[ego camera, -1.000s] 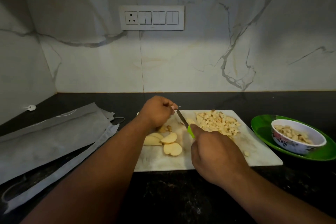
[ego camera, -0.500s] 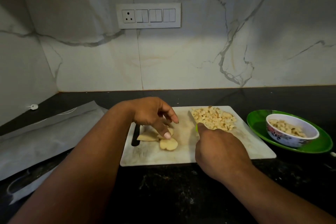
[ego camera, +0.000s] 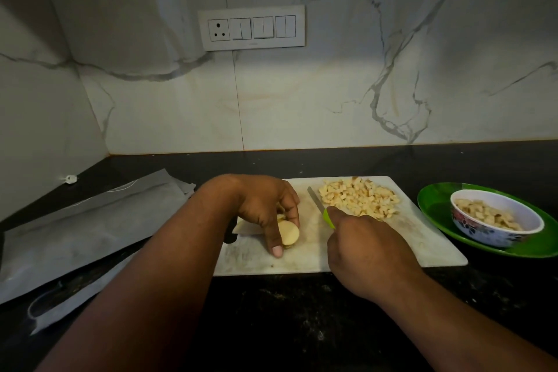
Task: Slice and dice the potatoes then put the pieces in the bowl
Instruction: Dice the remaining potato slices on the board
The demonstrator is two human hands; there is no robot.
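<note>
At the far left, grey plastic bags (ego camera: pixel 75 229) are lying flat on the dark surface (ego camera: pixel 302 326), their near edges running out of view, and a small white plug (ego camera: pixel 71 179) is sitting in the corner by the wall. A white cutting board (ego camera: pixel 422 251) is lying with its long axis running left to right, its near edge set back from the front of the surface so a broad dark strip is lying open there. The left hand (ego camera: pixel 265 205) is reaching over the board's left part, its fingers (ego camera: pixel 273 238) curling round a small stack of potato slices (ego camera: pixel 288 234), the round cut face on top tilting toward the viewer; how many slices are in the stack cannot be told, and one more flat piece (ego camera: pixel 246 226) is showing partly under the hand. Just beside it to the right, the right hand (ego camera: pixel 368 251) is gripping a knife (ego camera: pixel 320 205) by its green handle, fingers wrapped tight, the blade pointing away toward the wall and slightly left, its tip near the board's far edge. Right of the blade, one heap of diced potato (ego camera: pixel 359 196) is filling the board's far right part. Beyond the board's right edge, apart from it, one green plate (ego camera: pixel 434 205) is carrying one patterned bowl (ego camera: pixel 483 231) with more dice inside. On the marble wall above, a switch panel (ego camera: pixel 252 28) is mounted.
</note>
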